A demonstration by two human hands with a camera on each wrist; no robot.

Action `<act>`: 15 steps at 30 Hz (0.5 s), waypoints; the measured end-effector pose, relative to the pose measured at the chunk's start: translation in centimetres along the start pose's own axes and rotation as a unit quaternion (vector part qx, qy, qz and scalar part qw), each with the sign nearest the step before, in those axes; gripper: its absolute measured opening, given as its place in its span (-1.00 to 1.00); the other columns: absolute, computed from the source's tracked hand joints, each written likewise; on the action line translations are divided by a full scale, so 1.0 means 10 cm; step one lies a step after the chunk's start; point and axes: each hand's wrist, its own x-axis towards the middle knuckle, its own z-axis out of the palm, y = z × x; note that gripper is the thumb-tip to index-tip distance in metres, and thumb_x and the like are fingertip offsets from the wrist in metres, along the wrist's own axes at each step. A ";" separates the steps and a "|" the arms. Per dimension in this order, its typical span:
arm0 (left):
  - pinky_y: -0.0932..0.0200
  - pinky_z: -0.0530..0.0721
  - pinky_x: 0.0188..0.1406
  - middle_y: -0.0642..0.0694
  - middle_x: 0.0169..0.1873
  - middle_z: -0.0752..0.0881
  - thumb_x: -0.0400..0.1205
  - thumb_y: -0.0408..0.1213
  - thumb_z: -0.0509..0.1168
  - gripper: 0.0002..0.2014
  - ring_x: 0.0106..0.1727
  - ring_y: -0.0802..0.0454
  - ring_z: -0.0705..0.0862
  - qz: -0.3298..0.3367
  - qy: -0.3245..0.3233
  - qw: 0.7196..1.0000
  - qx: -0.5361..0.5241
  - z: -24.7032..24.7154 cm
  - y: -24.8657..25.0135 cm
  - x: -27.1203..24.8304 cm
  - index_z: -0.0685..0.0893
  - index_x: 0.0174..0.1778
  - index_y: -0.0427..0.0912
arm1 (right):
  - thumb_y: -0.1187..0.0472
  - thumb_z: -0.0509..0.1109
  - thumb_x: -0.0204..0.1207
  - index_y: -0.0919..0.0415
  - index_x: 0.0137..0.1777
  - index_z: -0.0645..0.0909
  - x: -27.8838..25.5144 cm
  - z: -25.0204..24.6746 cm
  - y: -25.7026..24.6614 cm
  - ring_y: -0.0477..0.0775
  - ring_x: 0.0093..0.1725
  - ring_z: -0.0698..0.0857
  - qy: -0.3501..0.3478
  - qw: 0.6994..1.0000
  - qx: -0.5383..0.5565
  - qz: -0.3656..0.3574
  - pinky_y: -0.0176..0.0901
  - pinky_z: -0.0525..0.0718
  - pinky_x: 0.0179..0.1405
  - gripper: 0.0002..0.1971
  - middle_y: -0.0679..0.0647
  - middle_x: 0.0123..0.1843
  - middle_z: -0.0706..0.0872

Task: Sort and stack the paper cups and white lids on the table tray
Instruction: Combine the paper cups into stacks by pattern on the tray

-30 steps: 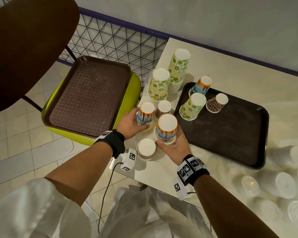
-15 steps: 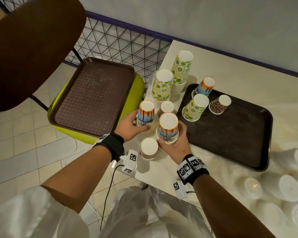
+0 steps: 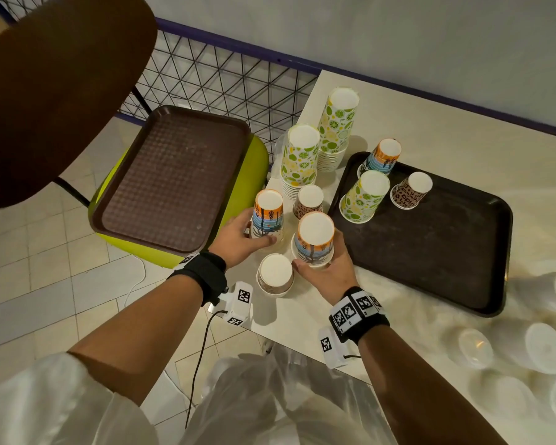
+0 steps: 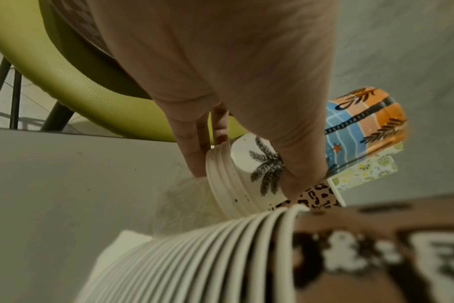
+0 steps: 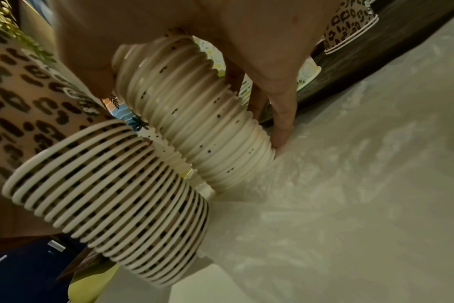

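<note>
My left hand (image 3: 238, 236) grips an upturned stack of palm-print cups (image 3: 268, 213) near the table's left edge; the left wrist view shows fingers round that left palm stack (image 4: 246, 178) near its rims. My right hand (image 3: 328, 268) grips a second, taller palm-print stack (image 3: 314, 239), whose many rims (image 5: 194, 114) show in the right wrist view. A leopard-print stack (image 3: 275, 275) stands between my wrists. On the dark table tray (image 3: 446, 252) stand a palm cup (image 3: 382, 157), a lime cup (image 3: 363, 195) and a leopard cup (image 3: 411, 189).
Two tall lime-print stacks (image 3: 302, 155) and a small leopard stack (image 3: 309, 200) stand left of the tray. A brown tray (image 3: 174, 181) lies on a green chair beside the table. White lids (image 3: 543, 345) lie blurred at the right, on clear plastic wrap.
Both hands keep their hold on the two palm-print stacks; the stacks stay in much the same place. The view has shifted slightly.
</note>
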 end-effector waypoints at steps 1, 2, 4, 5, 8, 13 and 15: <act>-0.24 0.54 0.55 0.15 0.37 0.69 0.39 0.26 0.56 -0.29 0.47 0.05 0.59 0.000 0.000 1.000 -0.002 0.00 0.01 -0.01 0.51 0.48 0.37 | 0.28 0.78 0.16 -0.40 0.34 0.41 0.00 0.00 0.00 -0.27 0.37 0.64 0.002 1.000 0.001 -0.002 -0.36 0.66 0.29 -0.11 -0.09 0.45 0.61; -0.24 0.54 0.55 0.16 0.37 0.69 0.40 0.25 0.56 -0.30 0.47 0.04 0.59 0.001 0.001 1.000 -0.004 0.00 0.02 -0.01 0.51 0.47 0.38 | 0.25 0.79 0.15 -0.43 0.36 0.40 0.00 0.00 0.00 -0.25 0.39 0.64 0.003 1.000 0.003 -0.004 -0.34 0.65 0.30 -0.09 -0.09 0.48 0.59; -0.24 0.55 0.55 0.15 0.37 0.69 0.40 0.24 0.57 -0.31 0.48 0.04 0.59 0.005 0.000 1.000 -0.008 -0.01 0.03 -0.02 0.51 0.46 0.38 | 0.26 0.78 0.16 -0.46 0.38 0.39 -0.01 -0.02 -0.01 -0.27 0.40 0.63 0.000 1.000 0.011 -0.010 -0.37 0.64 0.30 -0.07 -0.09 0.50 0.58; -0.24 0.56 0.55 0.14 0.37 0.69 0.40 0.24 0.57 -0.31 0.47 0.05 0.60 0.006 -0.001 1.000 -0.010 -0.02 0.03 -0.03 0.52 0.46 0.38 | 0.25 0.77 0.16 -0.48 0.38 0.39 -0.01 -0.03 -0.02 -0.27 0.41 0.63 -0.001 1.000 0.015 -0.012 -0.36 0.64 0.31 -0.06 -0.08 0.51 0.57; -0.21 0.60 0.52 0.09 0.39 0.69 0.38 0.23 0.58 -0.29 0.45 0.06 0.63 0.012 -0.003 1.000 -0.016 -0.04 0.04 -0.04 0.53 0.47 0.36 | 0.10 0.75 0.10 -0.48 0.41 0.40 -0.04 -0.05 -0.03 -0.25 0.41 0.64 0.003 1.000 0.014 -0.008 -0.34 0.64 0.31 -0.08 -0.06 0.51 0.57; -0.16 0.70 0.42 0.15 0.33 0.71 0.42 0.14 0.59 -0.26 0.34 0.15 0.69 0.022 0.005 0.999 -0.039 -0.10 0.11 -0.08 0.54 0.53 0.17 | 0.31 0.75 0.25 0.02 0.56 0.42 -0.09 -0.14 0.03 -0.14 0.40 0.67 0.026 1.000 0.012 0.000 -0.32 0.65 0.35 -0.11 0.00 0.44 0.66; -0.16 0.72 0.40 0.19 0.31 0.70 0.46 0.09 0.60 -0.28 0.33 0.15 0.69 0.019 0.005 0.999 -0.038 -0.12 0.12 -0.09 0.53 0.55 0.15 | 0.25 0.75 0.25 0.08 0.57 0.41 -0.10 -0.18 0.02 -0.11 0.40 0.68 0.031 0.999 0.016 0.000 -0.26 0.65 0.39 -0.11 0.00 0.43 0.67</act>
